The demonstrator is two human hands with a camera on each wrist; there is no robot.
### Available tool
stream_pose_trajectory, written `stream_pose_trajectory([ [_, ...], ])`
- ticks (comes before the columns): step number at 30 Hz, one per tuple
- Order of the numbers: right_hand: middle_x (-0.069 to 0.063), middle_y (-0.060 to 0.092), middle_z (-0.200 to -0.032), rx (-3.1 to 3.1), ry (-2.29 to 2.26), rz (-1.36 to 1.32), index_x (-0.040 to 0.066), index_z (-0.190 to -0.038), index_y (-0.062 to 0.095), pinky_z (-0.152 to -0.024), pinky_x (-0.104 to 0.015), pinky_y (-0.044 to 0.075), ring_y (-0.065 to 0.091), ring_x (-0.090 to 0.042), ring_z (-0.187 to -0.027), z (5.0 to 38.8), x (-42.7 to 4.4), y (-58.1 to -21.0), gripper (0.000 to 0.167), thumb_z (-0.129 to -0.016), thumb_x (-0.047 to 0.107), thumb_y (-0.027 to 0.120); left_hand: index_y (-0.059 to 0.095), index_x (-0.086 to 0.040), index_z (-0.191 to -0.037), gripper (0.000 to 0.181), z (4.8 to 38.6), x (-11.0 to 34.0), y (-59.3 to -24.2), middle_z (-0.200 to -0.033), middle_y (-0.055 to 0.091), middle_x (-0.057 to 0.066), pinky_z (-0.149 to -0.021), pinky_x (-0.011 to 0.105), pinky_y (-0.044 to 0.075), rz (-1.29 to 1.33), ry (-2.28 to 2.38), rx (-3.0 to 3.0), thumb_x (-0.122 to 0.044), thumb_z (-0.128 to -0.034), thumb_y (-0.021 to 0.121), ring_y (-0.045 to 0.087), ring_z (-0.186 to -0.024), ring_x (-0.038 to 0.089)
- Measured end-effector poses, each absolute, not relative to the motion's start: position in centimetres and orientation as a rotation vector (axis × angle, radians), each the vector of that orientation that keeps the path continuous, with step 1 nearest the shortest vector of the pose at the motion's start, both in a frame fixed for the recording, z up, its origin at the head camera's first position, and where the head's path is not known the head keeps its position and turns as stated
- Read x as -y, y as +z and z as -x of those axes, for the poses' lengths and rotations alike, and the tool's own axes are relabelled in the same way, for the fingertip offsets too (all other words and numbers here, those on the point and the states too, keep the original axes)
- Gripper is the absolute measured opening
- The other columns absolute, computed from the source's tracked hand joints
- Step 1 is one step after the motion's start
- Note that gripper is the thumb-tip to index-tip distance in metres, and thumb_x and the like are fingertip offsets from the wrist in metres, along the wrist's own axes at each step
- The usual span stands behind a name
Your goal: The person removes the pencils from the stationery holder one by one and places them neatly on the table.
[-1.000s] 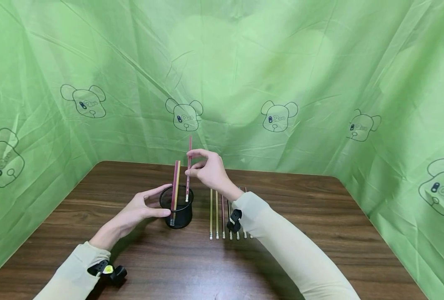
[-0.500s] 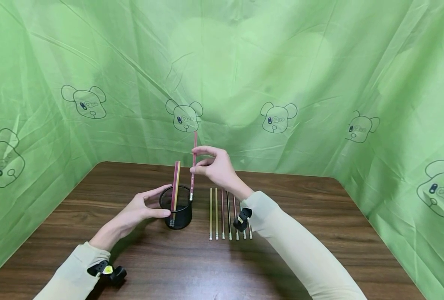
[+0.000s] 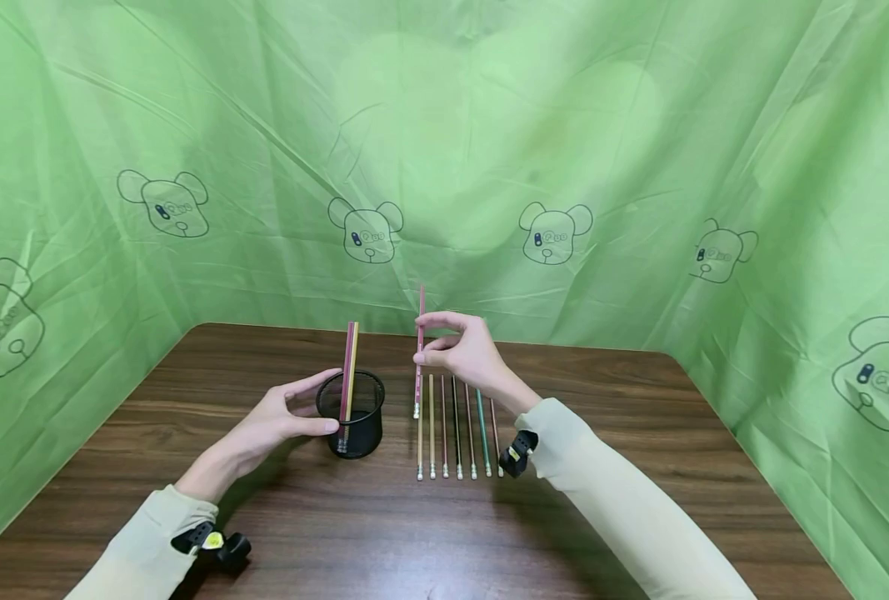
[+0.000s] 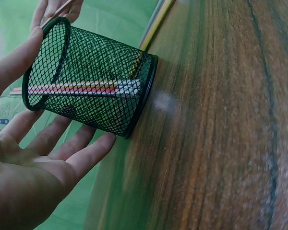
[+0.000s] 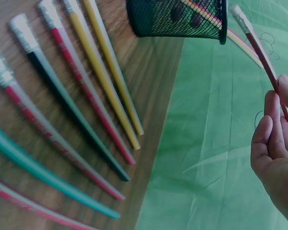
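Note:
A black mesh pencil cup stands upright on the table, with a red pencil and a yellow pencil leaning inside it, eraser ends down. My left hand holds the cup's left side, thumb at the near rim and fingers round the far side, as the left wrist view also shows. Between thumb and fingertips my right hand pinches a red pencil upright, its white eraser end down. This pencil is right of the cup, above the left end of a row of pencils.
The row holds several pencils lying side by side, yellow, red, black and teal, eraser ends toward me; the right wrist view shows a teal pencil among them. A green cloth with bear-head outlines hangs behind the wooden table.
My right hand has drawn the red pencil up out of the cup, carried it right and lowered it somewhat over the row. My left hand and the cup have stayed in place.

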State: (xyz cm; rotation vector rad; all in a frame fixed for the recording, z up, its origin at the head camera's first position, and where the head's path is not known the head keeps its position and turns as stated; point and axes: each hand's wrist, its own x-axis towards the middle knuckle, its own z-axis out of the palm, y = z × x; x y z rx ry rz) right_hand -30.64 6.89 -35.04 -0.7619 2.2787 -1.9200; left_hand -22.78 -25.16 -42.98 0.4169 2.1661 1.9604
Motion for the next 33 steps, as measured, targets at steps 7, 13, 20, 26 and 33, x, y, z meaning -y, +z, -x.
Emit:
stream_pose_trajectory([
  [7, -0.007, 0.074, -0.126, -2.286, -1.902, 0.773, 0.005, -0.129, 0.073, -0.079, -0.034, 0.060, 0.076, -0.025, -0.092, 30.3, -9.2, -36.3, 0.050, -0.083, -0.006, 0.086, 0.041, -0.012, -0.163, 0.084, 22.7, 25.2, -42.8, -0.146, 0.058, 0.024, -0.100, 0.024, 0.047, -0.412, 1.946, -2.174, -0.008, -0.0905, 0.083, 0.063, -0.128, 0.023],
  [13, -0.010, 0.074, -0.127, -2.301, -1.874, 0.757, 0.003, -0.130, 0.071, -0.083, -0.037, 0.060, 0.076, -0.025, -0.092, 30.1, -11.3, -37.1, 0.053, -0.081, -0.008, 0.086, 0.040, -0.011, -0.163, 0.085, 22.7, 25.2, -42.9, -0.146, 0.059, 0.024, -0.100, 0.025, 0.047, -0.407, 1.949, -2.174, -0.008, -0.0906, 0.083, 0.063, -0.128, 0.024],
  [20, -0.015, 0.072, -0.128, -2.325, -1.853, 0.702, 0.000, -0.131, 0.070, -0.081, -0.038, 0.061, 0.076, -0.028, -0.092, 29.7, -13.8, -38.2, 0.053, -0.081, -0.010, 0.086, 0.040, -0.013, -0.164, 0.085, 22.8, 25.3, -43.0, -0.145, 0.060, 0.023, -0.100, 0.025, 0.049, -0.407, 1.951, -2.169, -0.007, -0.0910, 0.083, 0.064, -0.126, 0.022],
  [26, -0.020, 0.071, -0.128, -2.316, -1.823, 0.648, -0.003, -0.131, 0.069, -0.082, -0.039, 0.061, 0.077, -0.030, -0.092, 29.6, -15.9, -39.4, 0.054, -0.080, -0.012, 0.084, 0.040, -0.013, -0.164, 0.084, 22.7, 25.4, -43.0, -0.145, 0.060, 0.023, -0.100, 0.025, 0.049, -0.403, 1.951, -2.166, -0.006, -0.0910, 0.083, 0.064, -0.126, 0.022],
  [33, -0.023, 0.067, -0.132, -2.335, -1.761, 0.600, -0.005, -0.132, 0.067, -0.081, -0.038, 0.061, 0.076, -0.032, -0.093, 29.5, -18.0, -40.6, 0.054, -0.082, -0.012, 0.083, 0.040, -0.012, -0.164, 0.084, 22.8, 25.2, -42.9, -0.146, 0.059, 0.023, -0.100, 0.025, 0.048, -0.408, 1.953, -2.165, -0.007, -0.0911, 0.083, 0.062, -0.128, 0.023],
])
